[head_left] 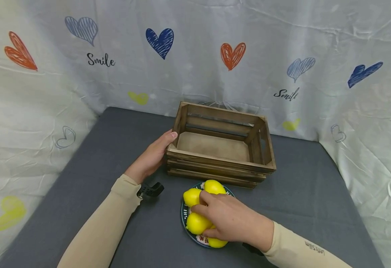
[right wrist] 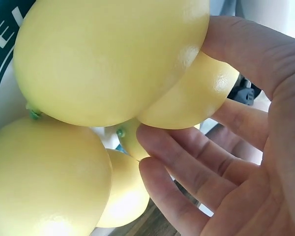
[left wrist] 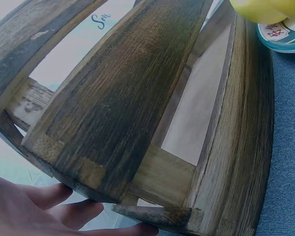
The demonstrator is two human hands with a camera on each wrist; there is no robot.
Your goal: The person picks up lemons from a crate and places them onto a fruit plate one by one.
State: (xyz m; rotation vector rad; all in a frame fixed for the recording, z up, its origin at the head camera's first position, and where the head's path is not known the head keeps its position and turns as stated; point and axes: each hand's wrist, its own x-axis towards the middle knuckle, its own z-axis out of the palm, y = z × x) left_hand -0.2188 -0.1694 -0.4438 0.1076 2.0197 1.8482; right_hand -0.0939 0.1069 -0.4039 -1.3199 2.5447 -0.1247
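A brown slatted wooden crate [head_left: 215, 169] sits near the back of the table, with a bare pale floor inside. My left hand [head_left: 152, 154] holds its left end, thumb at the top edge; in the left wrist view the fingers [left wrist: 78, 212] lie against the slat ends. In front of the crate, several yellow lemons [head_left: 198, 223] are heaped on a round dark-rimmed plate [head_left: 184, 219]. My right hand [head_left: 230, 217] reaches over them from the right. Seen from the right wrist, its thumb and curled fingers close round one lemon [right wrist: 196, 98], partly hidden behind a nearer lemon [right wrist: 108, 59].
The table [head_left: 135, 230] is covered in dark grey cloth. A white curtain [head_left: 195, 22] printed with hearts and the word "Smile" hangs behind and along both sides. A black wrist strap [head_left: 152, 190] is on the left wrist.
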